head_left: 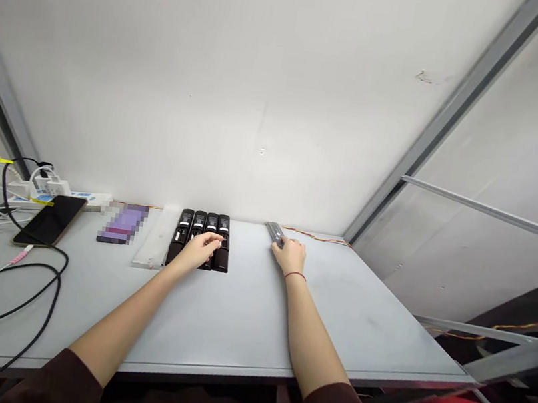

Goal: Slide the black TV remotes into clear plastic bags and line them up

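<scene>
I logged: left hand (199, 250) narrow, pinching at black remote controls (199, 221) ranked side by side | right hand (288, 255) over grey remote control (273, 231), grip unclear.

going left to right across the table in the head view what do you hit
black smartphone → pixelated purple item → pale translucent strip → four black remote controls → grey remote control

Four black remote controls (200, 240) lie side by side in a tight row, their far ends level, beneath the left grip (202, 249). A slim grey remote control (274, 233) lies angled, its near end under the right grip (288, 255).
</scene>
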Action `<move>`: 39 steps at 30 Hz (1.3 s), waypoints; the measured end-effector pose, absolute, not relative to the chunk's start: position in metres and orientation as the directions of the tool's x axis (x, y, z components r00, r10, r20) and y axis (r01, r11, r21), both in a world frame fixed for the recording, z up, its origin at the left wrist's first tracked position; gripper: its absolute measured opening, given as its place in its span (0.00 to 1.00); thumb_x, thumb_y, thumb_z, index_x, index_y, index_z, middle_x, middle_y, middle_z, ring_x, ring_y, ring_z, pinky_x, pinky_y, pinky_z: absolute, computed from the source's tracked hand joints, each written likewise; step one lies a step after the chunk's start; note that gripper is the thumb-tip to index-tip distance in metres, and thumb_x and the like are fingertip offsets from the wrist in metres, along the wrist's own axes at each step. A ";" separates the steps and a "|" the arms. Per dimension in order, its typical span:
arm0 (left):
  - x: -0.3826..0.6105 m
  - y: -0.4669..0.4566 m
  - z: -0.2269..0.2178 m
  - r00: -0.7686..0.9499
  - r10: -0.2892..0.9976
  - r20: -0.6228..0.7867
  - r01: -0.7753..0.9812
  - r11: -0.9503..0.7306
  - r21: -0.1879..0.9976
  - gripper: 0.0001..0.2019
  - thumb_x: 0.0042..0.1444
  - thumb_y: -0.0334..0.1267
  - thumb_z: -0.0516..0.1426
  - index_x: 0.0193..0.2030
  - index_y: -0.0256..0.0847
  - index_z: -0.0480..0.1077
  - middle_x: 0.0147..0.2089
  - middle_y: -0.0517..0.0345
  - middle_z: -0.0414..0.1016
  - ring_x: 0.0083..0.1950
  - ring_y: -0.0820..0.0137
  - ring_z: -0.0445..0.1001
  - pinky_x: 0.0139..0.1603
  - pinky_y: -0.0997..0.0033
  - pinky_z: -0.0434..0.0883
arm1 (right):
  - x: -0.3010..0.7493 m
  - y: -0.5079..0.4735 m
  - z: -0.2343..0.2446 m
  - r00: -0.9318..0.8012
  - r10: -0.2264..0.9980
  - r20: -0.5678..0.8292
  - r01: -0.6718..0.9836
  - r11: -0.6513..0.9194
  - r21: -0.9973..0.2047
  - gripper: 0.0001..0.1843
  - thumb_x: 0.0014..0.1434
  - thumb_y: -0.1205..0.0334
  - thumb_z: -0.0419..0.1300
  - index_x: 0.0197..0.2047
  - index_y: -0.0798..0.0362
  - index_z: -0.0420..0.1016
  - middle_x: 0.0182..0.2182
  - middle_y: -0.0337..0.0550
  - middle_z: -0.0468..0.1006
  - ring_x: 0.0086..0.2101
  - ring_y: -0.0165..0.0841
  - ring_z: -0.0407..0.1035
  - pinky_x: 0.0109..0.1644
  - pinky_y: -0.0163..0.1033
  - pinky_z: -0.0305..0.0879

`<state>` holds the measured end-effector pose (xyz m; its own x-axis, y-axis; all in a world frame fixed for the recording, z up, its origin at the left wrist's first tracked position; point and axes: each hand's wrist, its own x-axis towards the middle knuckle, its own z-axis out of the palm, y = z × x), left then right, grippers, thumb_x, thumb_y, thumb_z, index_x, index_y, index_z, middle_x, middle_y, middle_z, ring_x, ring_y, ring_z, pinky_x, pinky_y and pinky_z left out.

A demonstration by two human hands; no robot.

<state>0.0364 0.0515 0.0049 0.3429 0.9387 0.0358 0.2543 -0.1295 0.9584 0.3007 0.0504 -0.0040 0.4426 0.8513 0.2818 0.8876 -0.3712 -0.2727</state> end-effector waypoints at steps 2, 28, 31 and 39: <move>0.035 0.050 0.007 0.314 0.945 0.096 0.315 -0.199 0.928 0.16 0.54 0.42 0.51 0.45 0.39 0.72 0.37 0.55 0.73 0.32 0.73 0.68 0.33 0.74 0.65 | 0.294 0.048 0.001 0.431 0.825 0.365 0.897 -0.348 -0.271 0.24 0.55 0.55 0.56 0.53 0.55 0.72 0.52 0.57 0.68 0.51 0.49 0.58 0.51 0.46 0.55; 0.096 0.067 0.020 0.376 0.909 0.182 0.901 -0.404 0.157 0.18 0.59 0.42 0.50 0.45 0.30 0.73 0.46 0.33 0.73 0.53 0.50 0.65 0.52 0.53 0.55 | 0.209 0.002 0.039 -0.350 0.936 -0.027 0.910 0.333 -0.246 0.21 0.41 0.51 0.67 0.37 0.54 0.74 0.31 0.45 0.76 0.30 0.36 0.69 0.30 0.35 0.58; 0.108 0.070 0.018 0.292 0.948 0.129 0.941 -0.309 0.135 0.20 0.57 0.42 0.52 0.48 0.26 0.70 0.47 0.30 0.72 0.51 0.49 0.67 0.50 0.55 0.56 | 0.219 -0.003 0.048 -0.266 0.960 -0.083 0.938 0.238 -0.254 0.17 0.43 0.50 0.65 0.33 0.53 0.75 0.28 0.43 0.76 0.29 0.35 0.69 0.28 0.34 0.56; 0.124 0.066 0.017 0.259 0.961 0.098 0.915 -0.276 0.293 0.20 0.53 0.31 0.55 0.52 0.25 0.66 0.51 0.29 0.67 0.53 0.49 0.67 0.49 0.59 0.62 | 0.237 0.001 0.048 -0.076 0.989 -0.127 0.974 0.047 -0.220 0.23 0.45 0.53 0.64 0.43 0.55 0.73 0.37 0.49 0.77 0.35 0.38 0.70 0.31 0.35 0.57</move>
